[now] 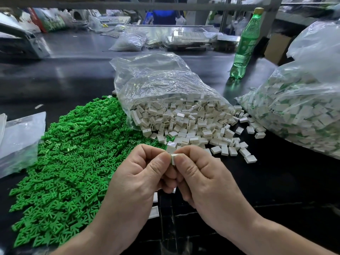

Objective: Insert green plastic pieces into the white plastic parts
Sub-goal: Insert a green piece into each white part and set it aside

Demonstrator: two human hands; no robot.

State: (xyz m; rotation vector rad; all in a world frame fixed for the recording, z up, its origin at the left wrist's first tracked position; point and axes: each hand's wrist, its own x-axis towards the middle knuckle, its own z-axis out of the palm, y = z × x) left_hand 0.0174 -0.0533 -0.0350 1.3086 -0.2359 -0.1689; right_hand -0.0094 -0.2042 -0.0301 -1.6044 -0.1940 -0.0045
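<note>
Head view: both hands meet at lower centre of frame, pinching one white part (173, 158) between them. My left hand (139, 181) and right hand (200, 179) are closed on it, thumbs pressing from either side. Can't see a green piece in the grip, probably hidden or already seated. Green pile (73, 153) lies left of the hands on the worktop (276, 190), left hand nearer; white parts bag (165, 92) sits above, centre frame.

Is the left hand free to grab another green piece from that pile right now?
Probably not yet. The left hand is pinching a white part together with the right hand. The green pile lies open just beside it, with nothing covering it.
</note>
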